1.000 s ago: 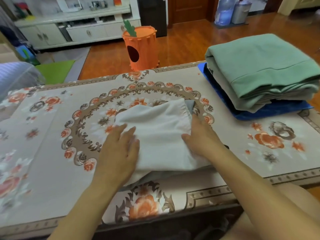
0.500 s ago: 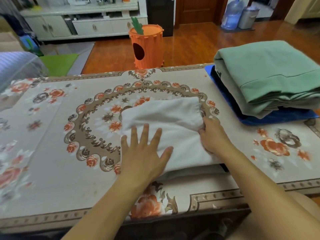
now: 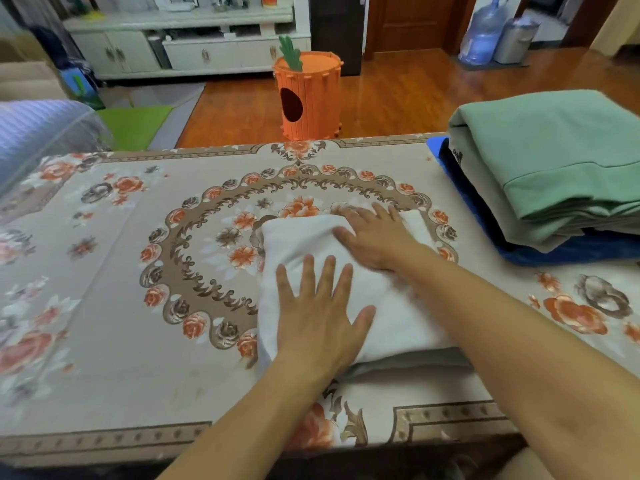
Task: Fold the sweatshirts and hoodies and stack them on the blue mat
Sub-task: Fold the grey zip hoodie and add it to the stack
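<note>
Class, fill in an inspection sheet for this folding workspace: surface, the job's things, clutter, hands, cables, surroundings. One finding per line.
Surface: table under a beige floral tablecloth; its pattern is showing around the work.
Job's things: folded white sweatshirt lying at the centre; folded green sweatshirt topping a stack of garments on the blue mat at the right edge.
Clutter: nothing seen on the cloth.
Hands: left hand flat, fingers spread, pressing the white sweatshirt's near part; right hand flat on its far part, slightly blurred.
Cables: nothing seen.
Surroundings: orange carrot-shaped bin on the wooden floor; white cabinet behind; blue water jug far right.
</note>
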